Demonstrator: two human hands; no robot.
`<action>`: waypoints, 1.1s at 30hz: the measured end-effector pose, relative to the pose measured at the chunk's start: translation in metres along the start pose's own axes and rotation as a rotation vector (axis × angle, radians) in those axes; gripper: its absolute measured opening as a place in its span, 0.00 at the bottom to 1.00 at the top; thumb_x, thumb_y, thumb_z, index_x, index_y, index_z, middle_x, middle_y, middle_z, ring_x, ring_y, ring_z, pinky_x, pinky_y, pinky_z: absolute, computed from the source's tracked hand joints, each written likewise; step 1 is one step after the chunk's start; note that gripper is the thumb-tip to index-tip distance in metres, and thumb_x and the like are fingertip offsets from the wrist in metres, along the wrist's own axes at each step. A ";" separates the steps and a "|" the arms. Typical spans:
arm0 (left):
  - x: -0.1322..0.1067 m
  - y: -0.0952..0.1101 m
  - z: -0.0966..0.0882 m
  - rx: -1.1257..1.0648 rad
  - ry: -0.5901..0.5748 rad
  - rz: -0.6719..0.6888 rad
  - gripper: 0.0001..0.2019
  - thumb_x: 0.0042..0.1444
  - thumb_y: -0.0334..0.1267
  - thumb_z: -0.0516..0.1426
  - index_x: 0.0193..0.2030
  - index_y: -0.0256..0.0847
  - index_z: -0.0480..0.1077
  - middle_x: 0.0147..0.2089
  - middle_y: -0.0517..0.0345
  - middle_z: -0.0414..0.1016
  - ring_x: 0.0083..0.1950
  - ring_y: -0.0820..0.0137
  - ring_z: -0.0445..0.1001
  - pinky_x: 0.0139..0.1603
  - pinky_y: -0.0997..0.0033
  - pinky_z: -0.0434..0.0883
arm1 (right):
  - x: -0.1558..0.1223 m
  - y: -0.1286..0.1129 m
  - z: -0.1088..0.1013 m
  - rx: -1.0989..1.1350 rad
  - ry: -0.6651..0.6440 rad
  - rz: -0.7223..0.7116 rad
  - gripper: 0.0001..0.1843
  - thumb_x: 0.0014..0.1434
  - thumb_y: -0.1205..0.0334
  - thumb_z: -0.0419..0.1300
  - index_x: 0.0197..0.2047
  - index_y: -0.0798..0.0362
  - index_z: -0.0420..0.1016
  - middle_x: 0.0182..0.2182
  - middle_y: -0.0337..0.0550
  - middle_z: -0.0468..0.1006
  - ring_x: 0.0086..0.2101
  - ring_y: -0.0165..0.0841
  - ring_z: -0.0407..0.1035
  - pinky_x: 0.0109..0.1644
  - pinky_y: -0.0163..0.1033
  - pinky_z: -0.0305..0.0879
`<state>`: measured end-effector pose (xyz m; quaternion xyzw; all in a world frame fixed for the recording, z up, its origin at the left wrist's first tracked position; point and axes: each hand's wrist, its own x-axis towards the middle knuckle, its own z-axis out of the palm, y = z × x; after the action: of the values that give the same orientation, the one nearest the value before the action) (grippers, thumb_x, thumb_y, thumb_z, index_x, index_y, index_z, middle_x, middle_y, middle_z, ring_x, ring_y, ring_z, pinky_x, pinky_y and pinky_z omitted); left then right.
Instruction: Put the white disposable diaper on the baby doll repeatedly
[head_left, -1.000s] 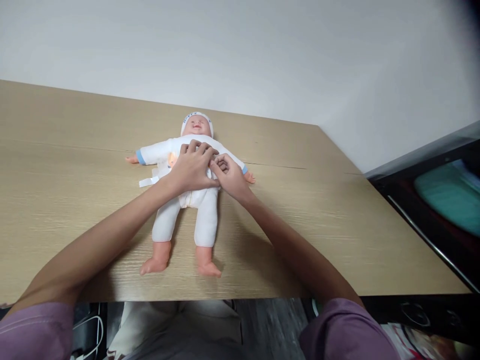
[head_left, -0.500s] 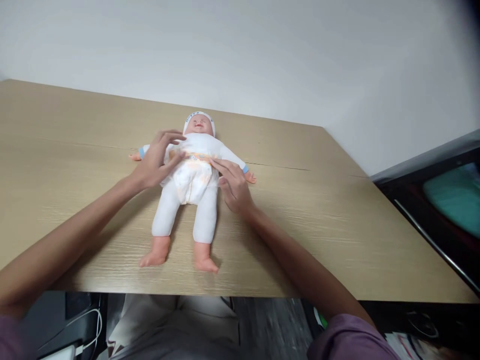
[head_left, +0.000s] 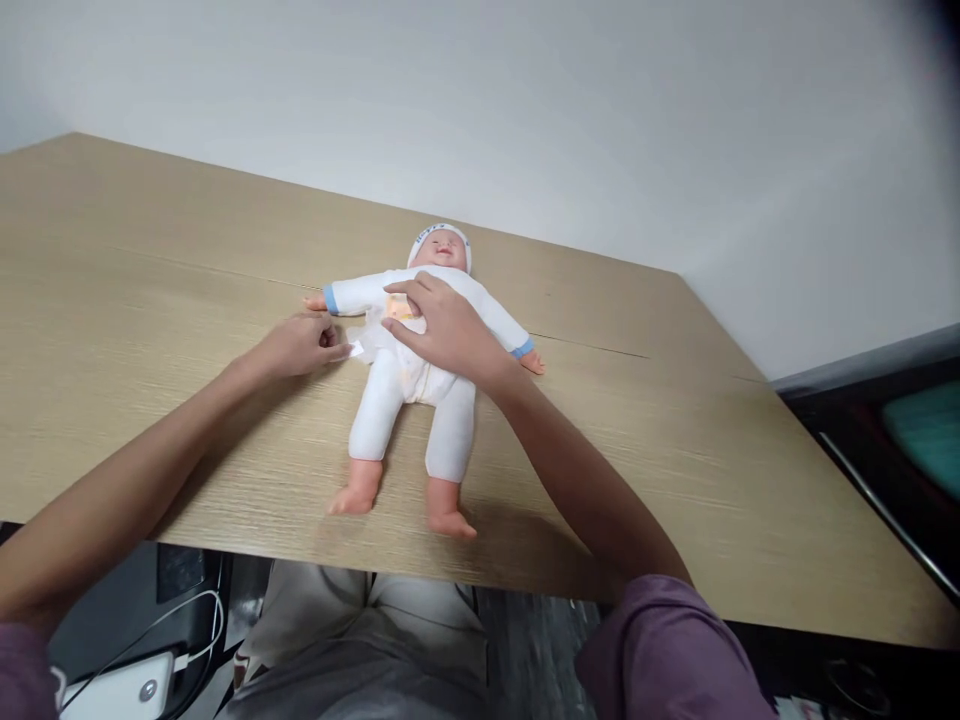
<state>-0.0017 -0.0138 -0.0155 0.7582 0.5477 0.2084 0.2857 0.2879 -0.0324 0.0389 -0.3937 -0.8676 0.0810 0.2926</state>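
The person's bare left grip [head_left: 304, 343] has moved off the white cloth-suited baby doll [head_left: 453, 425] to left of centre, fingers now closed at a thin white diaper tab [head_left: 356, 349]. The bare right grip [head_left: 448, 322] has crossed from the doll's right-hand edge onto its belly, fingers spread. More of a white, flat, rounded device [head_left: 124, 690] shows at lower left.

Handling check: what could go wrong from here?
1. The white tab seems pinched only at its end by the left hand; it could slip or tear if pulled hard.
2. The right hand is over the diaper front, which might shift or crease under pressure.
3. No strap shows on the doll; a sideways tug could drag it.
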 end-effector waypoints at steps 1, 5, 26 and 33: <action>0.001 0.001 -0.004 -0.050 -0.058 -0.039 0.24 0.56 0.58 0.72 0.25 0.44 0.70 0.28 0.53 0.70 0.31 0.63 0.63 0.36 0.64 0.54 | 0.003 0.001 0.004 -0.013 -0.032 0.010 0.21 0.76 0.53 0.66 0.66 0.51 0.81 0.51 0.50 0.82 0.52 0.48 0.76 0.63 0.54 0.72; 0.007 0.007 -0.021 -0.293 -0.150 -0.097 0.23 0.58 0.59 0.70 0.27 0.43 0.72 0.30 0.55 0.67 0.32 0.65 0.62 0.38 0.64 0.58 | 0.006 0.012 0.015 -0.022 -0.046 0.043 0.22 0.73 0.53 0.69 0.66 0.50 0.83 0.49 0.50 0.83 0.53 0.50 0.76 0.62 0.54 0.73; 0.053 0.059 0.036 -0.633 0.074 0.162 0.25 0.70 0.64 0.65 0.51 0.44 0.70 0.42 0.56 0.75 0.35 0.68 0.70 0.36 0.67 0.68 | 0.011 0.015 0.012 0.232 -0.019 0.264 0.31 0.80 0.59 0.60 0.82 0.50 0.66 0.44 0.42 0.84 0.42 0.40 0.77 0.56 0.47 0.75; 0.060 0.049 0.052 -0.592 0.050 0.209 0.28 0.68 0.69 0.65 0.45 0.45 0.68 0.31 0.63 0.63 0.30 0.69 0.60 0.34 0.67 0.58 | 0.012 0.025 0.013 0.245 0.094 0.201 0.26 0.75 0.71 0.59 0.73 0.53 0.75 0.40 0.39 0.75 0.41 0.36 0.71 0.55 0.43 0.74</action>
<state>0.0845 0.0210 -0.0215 0.6887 0.3893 0.4058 0.4576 0.2904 -0.0061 0.0247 -0.4433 -0.7930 0.1964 0.3689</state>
